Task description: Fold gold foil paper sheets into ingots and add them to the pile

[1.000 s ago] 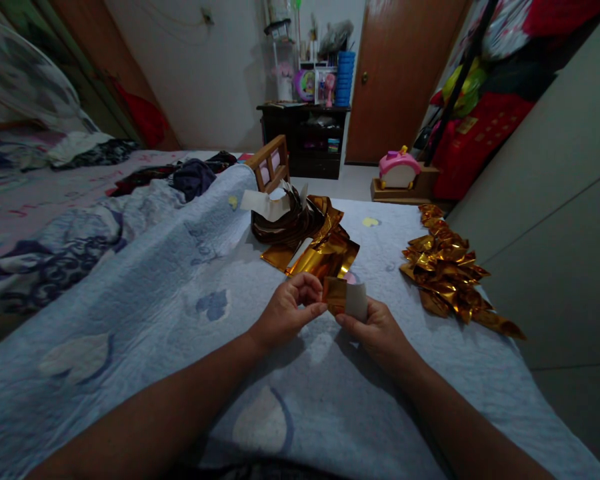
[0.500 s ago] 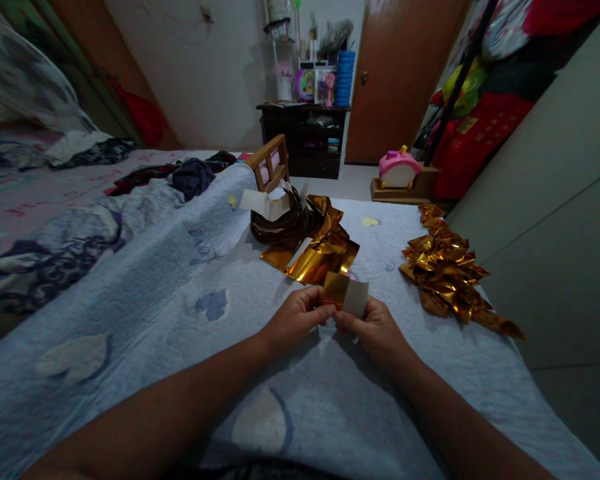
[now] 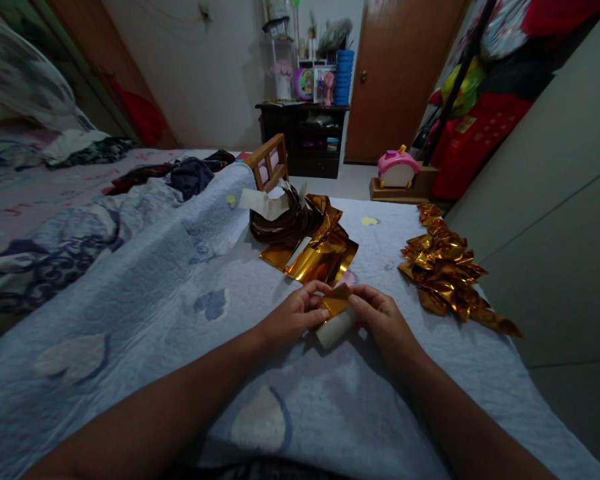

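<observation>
The left hand (image 3: 300, 312) pinched a small gold-and-white sheet (image 3: 337, 327) between thumb and fingers; the right hand (image 3: 380, 313) held its other edge, thumb on top; the sheet, curled with white showing on the near side, was between both hands over the blue quilt (image 3: 180, 373); just beyond lay loose gold foil (image 3: 325, 257); to the right lay a heap of folded gold pieces (image 3: 443, 267).

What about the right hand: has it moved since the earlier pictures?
Yes: the right hand has shifted slightly forward, nearer the gold foil sheets, which lie unmoved on the quilt.
</observation>
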The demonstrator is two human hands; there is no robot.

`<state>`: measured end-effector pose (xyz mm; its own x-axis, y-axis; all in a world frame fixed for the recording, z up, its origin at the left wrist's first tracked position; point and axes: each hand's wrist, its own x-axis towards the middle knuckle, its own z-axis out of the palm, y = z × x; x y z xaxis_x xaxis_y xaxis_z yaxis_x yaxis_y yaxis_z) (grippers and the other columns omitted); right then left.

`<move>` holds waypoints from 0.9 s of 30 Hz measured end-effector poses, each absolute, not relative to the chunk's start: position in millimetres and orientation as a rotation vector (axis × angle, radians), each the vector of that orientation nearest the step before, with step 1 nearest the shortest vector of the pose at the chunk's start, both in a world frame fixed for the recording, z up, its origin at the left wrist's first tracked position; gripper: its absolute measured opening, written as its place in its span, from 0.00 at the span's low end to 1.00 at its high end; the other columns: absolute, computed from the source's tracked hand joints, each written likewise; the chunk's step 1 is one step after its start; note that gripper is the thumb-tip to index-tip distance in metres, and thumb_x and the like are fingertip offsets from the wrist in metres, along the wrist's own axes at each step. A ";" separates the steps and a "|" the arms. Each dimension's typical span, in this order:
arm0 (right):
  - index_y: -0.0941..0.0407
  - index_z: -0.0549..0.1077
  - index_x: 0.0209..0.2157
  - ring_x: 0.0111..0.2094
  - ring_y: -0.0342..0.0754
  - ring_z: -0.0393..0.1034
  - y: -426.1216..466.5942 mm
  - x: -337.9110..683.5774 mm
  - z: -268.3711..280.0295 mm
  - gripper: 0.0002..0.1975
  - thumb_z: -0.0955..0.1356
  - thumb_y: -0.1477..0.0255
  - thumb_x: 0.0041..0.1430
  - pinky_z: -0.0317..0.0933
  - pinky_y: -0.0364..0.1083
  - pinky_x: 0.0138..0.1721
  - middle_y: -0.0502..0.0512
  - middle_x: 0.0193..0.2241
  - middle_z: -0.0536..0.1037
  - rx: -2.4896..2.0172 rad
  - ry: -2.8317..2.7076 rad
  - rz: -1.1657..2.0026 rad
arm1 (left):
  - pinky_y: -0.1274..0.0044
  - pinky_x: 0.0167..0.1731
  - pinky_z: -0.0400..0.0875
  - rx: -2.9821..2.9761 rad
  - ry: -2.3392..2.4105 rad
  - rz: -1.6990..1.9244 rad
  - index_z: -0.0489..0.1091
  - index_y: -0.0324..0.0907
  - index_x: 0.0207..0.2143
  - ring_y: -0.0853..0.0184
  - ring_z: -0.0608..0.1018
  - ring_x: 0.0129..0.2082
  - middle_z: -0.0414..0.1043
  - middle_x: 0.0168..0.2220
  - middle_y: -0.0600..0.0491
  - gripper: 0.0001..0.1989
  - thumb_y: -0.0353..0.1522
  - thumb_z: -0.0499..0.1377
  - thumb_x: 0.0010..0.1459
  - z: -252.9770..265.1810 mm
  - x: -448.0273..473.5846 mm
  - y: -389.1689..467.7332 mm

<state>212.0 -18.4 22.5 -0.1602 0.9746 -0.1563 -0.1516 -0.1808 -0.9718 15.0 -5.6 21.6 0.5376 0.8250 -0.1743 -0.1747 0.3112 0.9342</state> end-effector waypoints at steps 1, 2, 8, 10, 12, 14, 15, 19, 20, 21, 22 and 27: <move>0.58 0.79 0.38 0.24 0.42 0.66 -18.3 212.2 22.6 0.20 0.75 0.56 0.52 0.57 0.43 0.26 0.52 0.27 0.77 -1.151 -1.117 1.524 | 0.80 0.29 0.64 1.067 0.736 0.732 0.64 0.42 0.49 0.71 0.75 0.28 0.74 0.33 0.55 0.24 0.38 0.69 0.54 20.8 15.3 -6.2; 0.58 0.78 0.37 0.24 0.43 0.66 -18.0 212.1 22.4 0.20 0.76 0.56 0.52 0.58 0.43 0.26 0.53 0.27 0.78 -1.162 -1.127 1.532 | 0.80 0.28 0.63 1.085 0.731 0.721 0.63 0.43 0.50 0.71 0.74 0.27 0.73 0.32 0.56 0.24 0.39 0.68 0.55 19.8 15.5 -6.6; 0.58 0.76 0.35 0.27 0.47 0.71 -15.1 211.5 14.7 0.16 0.74 0.59 0.52 0.61 0.44 0.28 0.55 0.28 0.80 -1.257 -1.251 1.440 | 0.80 0.24 0.56 1.229 0.820 0.757 0.60 0.44 0.52 0.73 0.66 0.23 0.64 0.26 0.61 0.22 0.39 0.64 0.60 12.6 16.0 -6.6; 0.58 0.77 0.37 0.28 0.48 0.72 -14.8 212.4 12.3 0.15 0.71 0.60 0.55 0.62 0.45 0.29 0.55 0.29 0.80 -1.315 -1.355 1.338 | 0.80 0.23 0.54 1.302 0.868 0.758 0.61 0.44 0.51 0.73 0.64 0.22 0.61 0.25 0.62 0.20 0.38 0.63 0.61 11.5 15.4 -6.7; 0.57 0.78 0.39 0.29 0.49 0.72 -15.0 213.5 11.6 0.14 0.69 0.62 0.58 0.61 0.45 0.29 0.55 0.29 0.80 -1.375 -1.466 1.226 | 0.80 0.23 0.54 1.408 0.933 0.755 0.62 0.43 0.49 0.73 0.64 0.22 0.60 0.24 0.62 0.15 0.36 0.61 0.62 12.4 15.1 -7.2; 0.57 0.78 0.40 0.29 0.49 0.72 -15.4 214.0 12.4 0.14 0.67 0.63 0.60 0.61 0.45 0.30 0.54 0.28 0.80 -1.430 -1.559 1.124 | 0.80 0.25 0.57 1.539 0.998 0.752 0.65 0.43 0.46 0.71 0.67 0.24 0.63 0.26 0.60 0.10 0.34 0.59 0.63 15.4 15.3 -8.1; 0.57 0.78 0.40 0.28 0.49 0.72 -15.5 214.1 13.2 0.14 0.66 0.64 0.60 0.60 0.46 0.30 0.54 0.28 0.80 -1.452 -1.593 1.081 | 0.79 0.26 0.58 1.606 1.025 0.747 0.66 0.42 0.44 0.70 0.68 0.26 0.65 0.27 0.58 0.08 0.33 0.58 0.63 17.4 15.6 -8.7; 0.56 0.78 0.37 0.28 0.49 0.72 -15.3 212.5 17.0 0.12 0.65 0.65 0.61 0.59 0.46 0.30 0.54 0.28 0.80 -1.529 -1.647 0.963 | 0.77 0.29 0.60 1.807 1.093 0.702 0.68 0.43 0.41 0.67 0.71 0.29 0.69 0.29 0.56 0.05 0.29 0.56 0.62 25.1 17.3 -10.7; 0.56 0.77 0.36 0.28 0.49 0.72 -15.0 212.0 17.5 0.11 0.66 0.66 0.61 0.59 0.46 0.30 0.54 0.28 0.80 -1.549 -1.648 0.941 | 0.77 0.30 0.60 1.841 1.099 0.687 0.68 0.43 0.41 0.67 0.71 0.28 0.69 0.28 0.56 0.05 0.29 0.56 0.61 26.1 17.6 -10.8; 0.56 0.77 0.35 0.28 0.49 0.71 -14.7 211.5 17.7 0.09 0.66 0.67 0.60 0.59 0.46 0.31 0.53 0.27 0.79 -1.563 -1.651 0.923 | 0.76 0.30 0.60 1.871 1.103 0.673 0.68 0.43 0.40 0.67 0.72 0.29 0.70 0.28 0.56 0.05 0.29 0.56 0.61 26.6 17.8 -10.8; 0.56 0.76 0.34 0.28 0.49 0.71 -14.4 211.0 17.6 0.08 0.66 0.68 0.59 0.59 0.46 0.31 0.53 0.27 0.79 -1.570 -1.657 0.908 | 0.76 0.31 0.61 1.899 1.106 0.661 0.68 0.43 0.40 0.66 0.72 0.29 0.71 0.29 0.56 0.04 0.29 0.56 0.62 26.6 17.9 -10.7; 0.55 0.72 0.31 0.30 0.49 0.69 -11.6 209.2 12.0 0.01 0.68 0.73 0.56 0.58 0.46 0.33 0.51 0.26 0.76 -1.587 -1.749 0.805 | 0.73 0.38 0.65 2.059 1.125 0.638 0.71 0.42 0.41 0.61 0.75 0.37 0.75 0.37 0.51 0.06 0.29 0.57 0.62 20.8 17.4 -8.6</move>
<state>209.2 -11.6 12.0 -0.0709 0.9960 0.0537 0.6073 0.0858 -0.7898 17.4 -8.6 20.8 0.5026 0.8600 0.0889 0.5182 -0.3819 0.7653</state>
